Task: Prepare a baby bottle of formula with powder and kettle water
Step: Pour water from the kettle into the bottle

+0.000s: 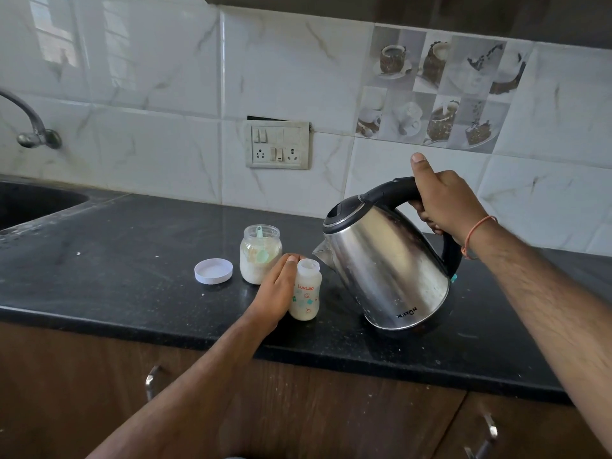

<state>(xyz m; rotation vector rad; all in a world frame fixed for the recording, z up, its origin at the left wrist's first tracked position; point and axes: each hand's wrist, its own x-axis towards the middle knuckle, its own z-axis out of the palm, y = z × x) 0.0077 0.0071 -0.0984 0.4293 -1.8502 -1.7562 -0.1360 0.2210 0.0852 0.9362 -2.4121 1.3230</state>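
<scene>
Kettle (pixel 387 263), rigid steel and probably heavy, tilted beside the light, tippable bottle (pixel 306 291) on the surface (pixel 116 260); right hand (pixel 443 207) grips its handle, left hand (pixel 280 289) wraps the bottle.

The baby bottle (pixel 305 290) stands on the counter (pixel 132 276), touching the left hand's fingers (pixel 280 286) on their right side. Behind those fingers stands the powder jar (pixel 260 255) with a scoop (pixel 265 248) in it; the lid (pixel 213 271) lies left of the jar. The kettle (pixel 387 263) hangs tilted from the right hand's fingers (pixel 430 207), its spout (pixel 320 251) just right of the bottle's mouth.
</scene>
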